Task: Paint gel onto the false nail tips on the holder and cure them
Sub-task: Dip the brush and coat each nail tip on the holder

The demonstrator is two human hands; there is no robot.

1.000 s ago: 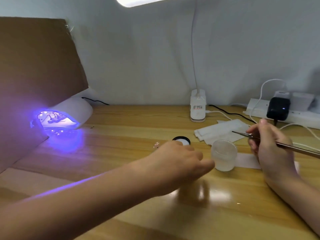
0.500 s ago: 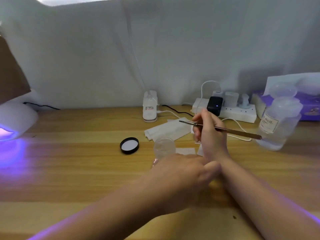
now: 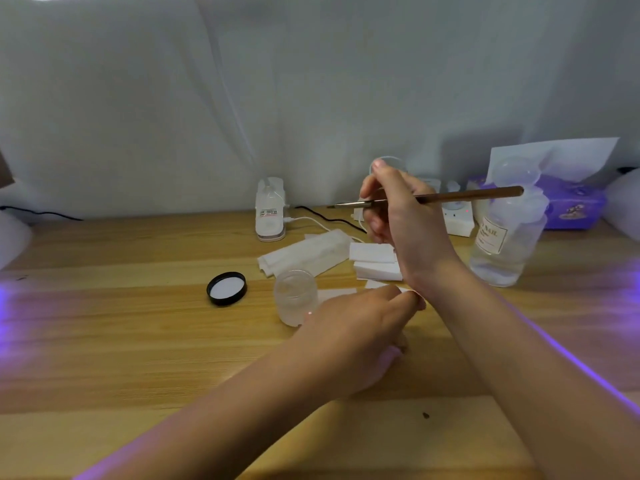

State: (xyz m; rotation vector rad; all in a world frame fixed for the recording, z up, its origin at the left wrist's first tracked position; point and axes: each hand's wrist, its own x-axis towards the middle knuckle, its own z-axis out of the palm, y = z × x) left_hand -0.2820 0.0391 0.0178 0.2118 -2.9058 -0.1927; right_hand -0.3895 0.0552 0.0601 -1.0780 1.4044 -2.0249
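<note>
My right hand (image 3: 401, 216) grips a thin brush (image 3: 467, 195) with a brown handle, held level above the table with its tip pointing left. My left hand (image 3: 356, 330) rests on the wooden table with its fingers curled down, just right of an open frosted gel jar (image 3: 295, 296). At the thumb side of that hand a small clear piece with a pink spot, the nail tip holder (image 3: 309, 312), pokes out; the rest of it is hidden under the hand. The jar's black lid (image 3: 227, 288) lies upside down to the left.
Folded white wipes (image 3: 304, 252) and white pads (image 3: 375, 261) lie behind the jar. A clear labelled bottle (image 3: 509, 233) stands at the right, with a purple tissue box (image 3: 571, 202) and a power strip (image 3: 457, 220) behind. The curing lamp (image 3: 10, 237) glows at the far left edge.
The view has swung right, away from the lit curing lamp. My left hand has drawn back to the right of the jar. My right hand has lifted the brush higher.
</note>
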